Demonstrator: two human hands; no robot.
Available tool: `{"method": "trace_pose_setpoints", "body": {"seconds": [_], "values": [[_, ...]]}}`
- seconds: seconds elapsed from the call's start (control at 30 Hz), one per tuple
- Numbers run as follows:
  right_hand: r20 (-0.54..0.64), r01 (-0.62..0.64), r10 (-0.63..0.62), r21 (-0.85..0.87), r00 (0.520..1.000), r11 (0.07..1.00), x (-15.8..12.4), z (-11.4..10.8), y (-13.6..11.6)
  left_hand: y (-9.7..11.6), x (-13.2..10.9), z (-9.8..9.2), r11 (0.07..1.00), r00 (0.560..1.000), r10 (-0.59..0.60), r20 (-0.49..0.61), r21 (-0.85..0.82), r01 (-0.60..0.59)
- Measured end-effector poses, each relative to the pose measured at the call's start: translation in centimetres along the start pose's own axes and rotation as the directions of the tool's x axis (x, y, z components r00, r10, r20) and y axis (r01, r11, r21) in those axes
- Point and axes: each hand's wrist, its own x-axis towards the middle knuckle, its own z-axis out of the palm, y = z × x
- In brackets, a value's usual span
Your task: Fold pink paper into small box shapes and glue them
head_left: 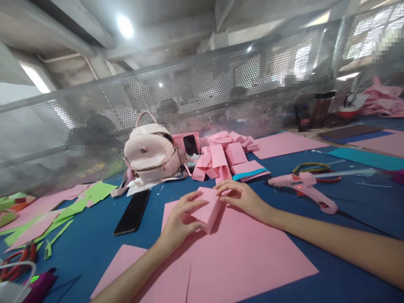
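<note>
A small folded box of pink paper (206, 210) stands in the middle, over large flat pink sheets (246, 256). My left hand (181, 216) grips its near left side, with the thumb low by the front corner and the fingers across the top. At the far right edge, my right hand (241, 198) pinches the box with curved fingers. Parts of its left and far faces are hidden behind my fingers. Right of my right hand lies a pink hot glue gun (304, 187), its switch glowing red and a glue stick in its back.
A black phone (132, 212) lies left of the sheets. Behind are a pale backpack (151, 151) and a heap of folded pink pieces (217, 155). Green scraps (97, 193) spread at left, near red-handled pliers (22, 261). A perforated metal screen (202, 92) bounds the blue table.
</note>
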Motion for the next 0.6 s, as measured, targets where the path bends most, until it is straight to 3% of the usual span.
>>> {"method": "trace_pose_setpoints", "body": {"seconds": [0.13, 0.33, 0.5, 0.6], "values": [[0.003, 0.014, -0.014, -0.005, 1.0, 1.0, 0.0, 0.0, 0.1, -0.1, 0.0, 0.0, 0.995, 0.996, -0.063, 0.058, -0.075, 0.067], [0.009, 0.032, -0.032, -0.008, 0.999, 0.999, 0.0, 0.0, 0.3, 0.0, 0.0, -0.4, 0.999, 0.998, -0.036, 0.048, -0.034, 0.038], [-0.01, 0.053, -0.054, -0.039, 0.999, 0.998, 0.0, 0.0, 0.3, -0.4, 0.1, -1.2, 0.997, 0.999, 0.03, 0.015, 0.071, -0.031], [-0.027, 0.061, -0.063, -0.075, 0.998, 0.995, 0.0, 0.0, 0.2, -0.6, 0.1, -1.8, 0.96, 0.988, 0.154, 0.025, 0.233, -0.156]]}}
